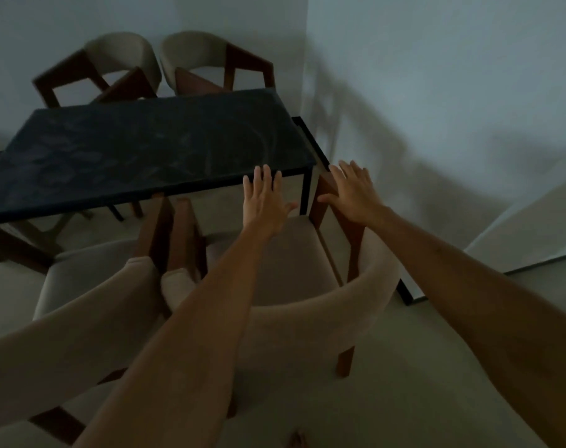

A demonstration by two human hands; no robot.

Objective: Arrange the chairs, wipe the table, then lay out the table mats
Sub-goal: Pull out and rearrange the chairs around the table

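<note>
A dark rectangular table (pixel 139 150) stands in a dim room. Two beige chairs with brown wooden frames sit on my near side: the near right chair (pixel 333 312) below my arms, and the near left chair (pixel 91 305) beside it. My left hand (pixel 265 202) hovers spread above the right chair's seat, at the table's near edge. My right hand (pixel 353 192) is spread by the table's near right corner, over that chair's wooden arm. Neither holds anything. Two more chairs, the far left one (pixel 113 63) and the far right one (pixel 207 56), stand against the wall.
A white wall (pixel 437 92) runs close along the right of the table. A dark frame on the floor (pixel 408 292) lies by that wall. Pale floor (pixel 420 383) spreads at the lower right. No mats or cloth are in view.
</note>
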